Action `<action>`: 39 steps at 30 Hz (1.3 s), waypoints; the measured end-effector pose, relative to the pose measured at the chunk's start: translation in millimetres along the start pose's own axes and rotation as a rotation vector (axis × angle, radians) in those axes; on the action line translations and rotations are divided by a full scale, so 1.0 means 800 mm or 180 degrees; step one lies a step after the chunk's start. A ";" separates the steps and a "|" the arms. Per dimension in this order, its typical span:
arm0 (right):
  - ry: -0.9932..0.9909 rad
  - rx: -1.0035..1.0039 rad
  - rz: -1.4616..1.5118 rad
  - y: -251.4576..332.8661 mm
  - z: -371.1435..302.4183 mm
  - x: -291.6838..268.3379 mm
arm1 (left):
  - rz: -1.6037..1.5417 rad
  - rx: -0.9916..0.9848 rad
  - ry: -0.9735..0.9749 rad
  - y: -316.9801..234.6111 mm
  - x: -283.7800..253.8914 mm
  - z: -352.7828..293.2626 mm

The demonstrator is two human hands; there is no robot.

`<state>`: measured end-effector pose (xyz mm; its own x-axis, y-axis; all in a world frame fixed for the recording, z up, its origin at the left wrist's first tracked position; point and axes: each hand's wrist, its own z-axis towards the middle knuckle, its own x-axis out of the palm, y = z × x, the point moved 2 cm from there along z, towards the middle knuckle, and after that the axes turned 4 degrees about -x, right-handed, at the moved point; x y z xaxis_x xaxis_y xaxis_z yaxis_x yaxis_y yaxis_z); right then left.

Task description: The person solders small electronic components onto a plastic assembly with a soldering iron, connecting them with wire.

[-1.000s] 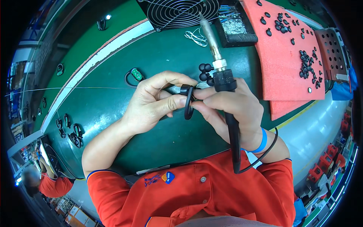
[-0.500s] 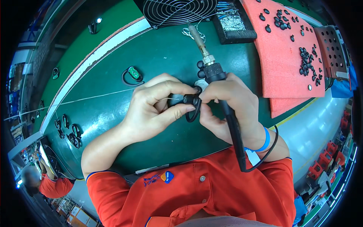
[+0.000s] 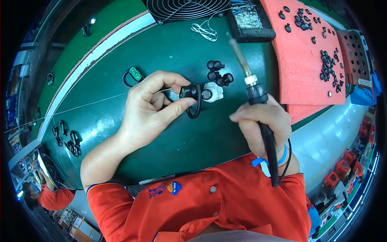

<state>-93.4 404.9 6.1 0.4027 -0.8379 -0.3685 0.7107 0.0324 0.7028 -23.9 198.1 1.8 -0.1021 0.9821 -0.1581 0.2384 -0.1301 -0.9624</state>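
My left hand (image 3: 147,107) pinches a black ear-hook earphone (image 3: 195,96) between thumb and fingers. A thin pale wire (image 3: 96,104) runs from the left across the table into that same hand. My right hand (image 3: 268,123) grips a soldering iron (image 3: 255,90), its tip pointing up and away, well apart from the earphone. Right beside the earphone is a crumpled white pad (image 3: 216,92), with several round black earphone parts (image 3: 219,76) just beyond it. Another ear-hook piece with a green circuit board (image 3: 134,74) lies past my left hand.
Pink foam sheets (image 3: 300,76) with many small black parts cover the right side. Behind are a round fan grille (image 3: 188,9), a coiled white wire (image 3: 204,31) and a black tray (image 3: 252,35). More ear-hooks (image 3: 72,145) lie at left, where another person (image 3: 54,195) sits.
My right hand has drawn back to the right with the soldering iron, leaving the earphone. My left hand, still pinching the earphone, has shifted slightly left, uncovering the white pad and round parts.
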 end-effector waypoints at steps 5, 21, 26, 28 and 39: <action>0.0527 -0.0020 0.0178 0.004 -0.009 -0.001 | 0.0352 0.0016 -0.0017 0.008 -0.005 -0.002; -0.0043 -0.0144 -0.0067 0.010 -0.011 -0.016 | 0.0492 0.0094 0.0001 0.008 -0.005 0.000; -0.0185 0.0151 -0.0784 0.010 0.011 -0.026 | 0.0500 0.0064 0.0060 0.004 -0.002 0.003; -0.0372 0.0584 -0.1129 0.006 0.026 -0.027 | 0.0404 -0.0160 -0.0051 0.004 -0.002 0.002; -0.0971 0.1080 -0.1050 -0.040 0.064 -0.052 | 0.0351 -0.0190 0.0013 -0.002 -0.004 0.001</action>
<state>-162.5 410.6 29.9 -0.0302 -0.8952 -0.4447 0.5249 -0.3928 0.7551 -24.9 195.0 3.9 -0.0682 0.9629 -0.2611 0.3051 -0.2291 -0.9243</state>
